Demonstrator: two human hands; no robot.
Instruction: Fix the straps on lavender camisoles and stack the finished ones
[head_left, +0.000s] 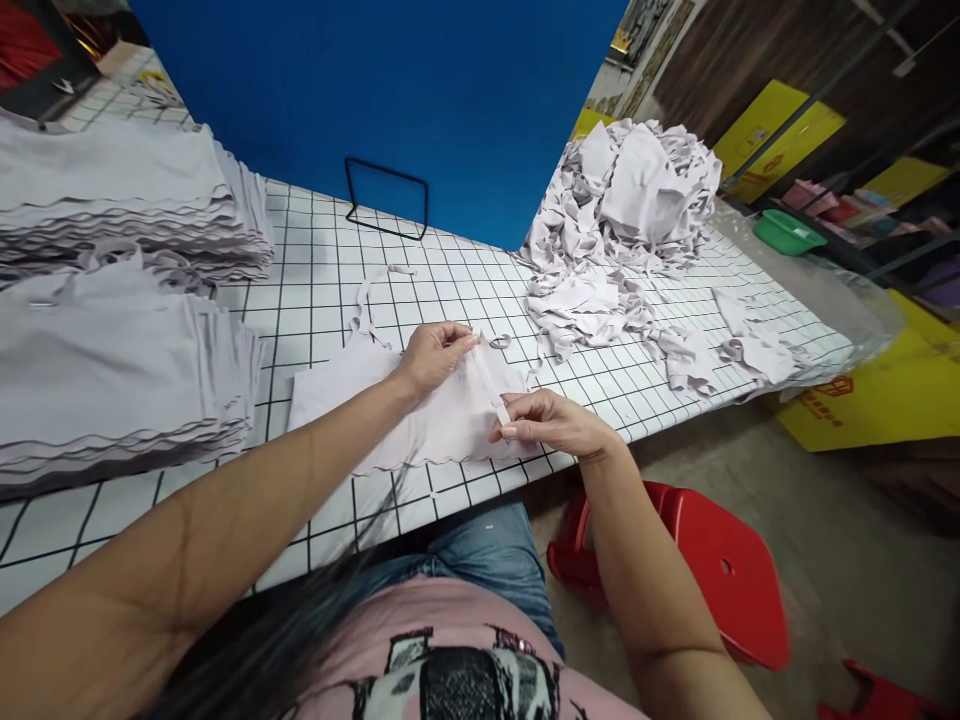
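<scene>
A pale fabric piece (450,430) with thin straps lies on the checked tabletop in front of me. My left hand (439,355) pinches its upper edge between thumb and fingers. Lower and to the right, my right hand (544,418) pinches the folded side edge, so a narrow strip stretches between the two hands. A loose strap (364,305) curls on the cloth beyond my left hand. Whatever lies under my fingertips is hidden.
Stacks of pale fabric pieces (112,370) stand at the left. A heap of crumpled pieces (637,200) spreads at the right. A blue panel (390,100) rises behind, with a black wire frame (386,200) before it. A red stool (720,570) stands below right.
</scene>
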